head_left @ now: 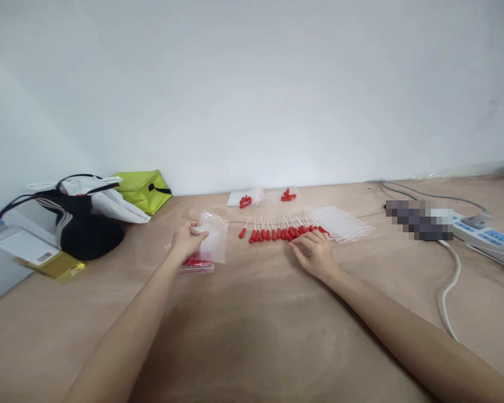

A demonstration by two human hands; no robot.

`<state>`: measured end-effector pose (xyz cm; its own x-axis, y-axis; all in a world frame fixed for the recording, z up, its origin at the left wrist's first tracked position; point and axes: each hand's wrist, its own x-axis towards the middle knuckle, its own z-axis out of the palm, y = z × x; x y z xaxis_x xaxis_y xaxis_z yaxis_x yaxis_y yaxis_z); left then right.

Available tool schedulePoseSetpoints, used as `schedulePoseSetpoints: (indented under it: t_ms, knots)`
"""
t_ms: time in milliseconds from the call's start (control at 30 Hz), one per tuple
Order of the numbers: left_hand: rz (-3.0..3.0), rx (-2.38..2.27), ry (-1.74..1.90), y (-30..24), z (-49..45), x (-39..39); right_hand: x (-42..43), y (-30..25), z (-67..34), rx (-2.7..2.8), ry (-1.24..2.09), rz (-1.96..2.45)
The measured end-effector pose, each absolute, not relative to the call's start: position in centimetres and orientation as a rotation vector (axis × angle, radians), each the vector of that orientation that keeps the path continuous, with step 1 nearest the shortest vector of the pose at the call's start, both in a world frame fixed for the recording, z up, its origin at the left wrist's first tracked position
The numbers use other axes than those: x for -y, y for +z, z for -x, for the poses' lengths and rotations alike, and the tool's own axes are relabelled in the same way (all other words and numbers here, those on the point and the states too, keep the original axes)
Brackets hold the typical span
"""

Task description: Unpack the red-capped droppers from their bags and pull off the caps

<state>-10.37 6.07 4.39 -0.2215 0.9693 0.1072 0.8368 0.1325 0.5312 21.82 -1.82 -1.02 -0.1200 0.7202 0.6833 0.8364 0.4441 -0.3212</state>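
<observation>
My left hand pinches the edge of a small clear zip bag that is lifted over a filled bag with red-tipped pieces lying on the wooden table. My right hand lies palm down at the right end of a row of red-capped droppers, its fingers curled over the red caps. Whether it grips one is hidden. A stack of empty clear bags lies just behind that hand.
Two more small bags with red pieces lie near the wall. At the left stand a black and white bag, a green pouch and a boxed item. A power strip and white cables occupy the right.
</observation>
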Motion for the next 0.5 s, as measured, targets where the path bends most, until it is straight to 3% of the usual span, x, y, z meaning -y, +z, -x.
schedulePoseSetpoints:
  t_ms: [267,367,500]
  knots:
    - [-1.798,-2.508,0.330,5.3,12.3,-6.4,1.7,-1.4,-21.3,1.908,-0.249,1.251]
    - [-1.750,-2.435,0.170,5.8,13.5,-4.6,1.6,-1.4,-21.2,1.906,-0.242,1.259]
    - [-1.787,-2.207,0.308,6.0,14.4,-2.7,1.5,-1.6,-21.0,1.930,-0.237,1.257]
